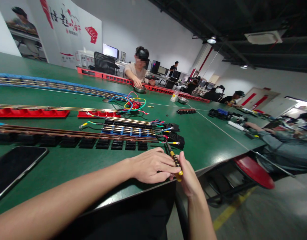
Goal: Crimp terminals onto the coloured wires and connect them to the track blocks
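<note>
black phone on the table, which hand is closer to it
Left. The left hand is to the right of the phone; the right hand is farther right, beyond the left.

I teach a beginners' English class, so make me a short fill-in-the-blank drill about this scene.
1. The left hand and right hand are at a tool with a black and ____ handle.
2. The phone lies beyond the person's ____ forearm.
3. The tabletop is ____.
4. The round stool seat is ____.

Missing words: yellow; left; green; red.
</note>
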The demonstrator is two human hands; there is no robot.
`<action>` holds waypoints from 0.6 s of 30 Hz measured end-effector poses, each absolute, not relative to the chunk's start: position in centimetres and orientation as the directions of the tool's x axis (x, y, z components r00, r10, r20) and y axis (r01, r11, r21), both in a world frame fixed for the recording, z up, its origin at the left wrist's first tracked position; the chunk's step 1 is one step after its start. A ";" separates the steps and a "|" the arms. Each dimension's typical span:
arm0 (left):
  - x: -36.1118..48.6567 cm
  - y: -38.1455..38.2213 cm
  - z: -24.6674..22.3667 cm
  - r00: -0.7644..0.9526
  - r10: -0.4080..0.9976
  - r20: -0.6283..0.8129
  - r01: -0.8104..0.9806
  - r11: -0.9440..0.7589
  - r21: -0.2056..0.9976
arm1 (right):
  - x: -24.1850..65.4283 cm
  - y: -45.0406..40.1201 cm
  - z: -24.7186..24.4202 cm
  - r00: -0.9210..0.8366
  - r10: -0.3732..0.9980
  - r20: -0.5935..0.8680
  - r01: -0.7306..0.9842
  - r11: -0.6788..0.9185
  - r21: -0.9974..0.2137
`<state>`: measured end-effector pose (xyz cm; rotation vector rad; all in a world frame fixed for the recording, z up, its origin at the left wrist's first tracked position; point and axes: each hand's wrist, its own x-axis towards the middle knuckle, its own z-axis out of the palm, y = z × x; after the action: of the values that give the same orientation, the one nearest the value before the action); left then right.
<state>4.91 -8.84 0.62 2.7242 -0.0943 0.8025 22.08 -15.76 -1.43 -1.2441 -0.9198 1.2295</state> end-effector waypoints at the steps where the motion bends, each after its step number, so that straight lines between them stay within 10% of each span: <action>1: 4.9 -8.9 0.8 0.842 0.003 0.539 -0.164 -0.951 0.262 | 22.1 -15.7 -1.5 0.171 0.978 -0.119 -0.166 -0.090 -0.982; 5: 4.5 -8.2 1.2 0.807 0.042 0.589 -0.085 -0.979 0.186 | 22.3 -15.5 -1.7 0.181 0.979 -0.096 -0.103 -0.078 -0.992; 12: 1.9 -3.0 1.1 0.622 0.531 0.575 0.593 -0.800 0.096 | 22.7 -15.4 -1.8 0.167 0.982 -0.086 0.103 -0.105 -0.989; 18: 0.7 -1.3 0.6 0.573 0.683 0.453 0.764 -0.646 0.007 | 23.0 -15.2 -2.5 0.151 0.962 0.225 0.533 0.112 -0.838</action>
<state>0.67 -1.31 0.64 2.9517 1.3727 0.7112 23.00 -15.23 -2.48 -1.5403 -1.5006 0.6087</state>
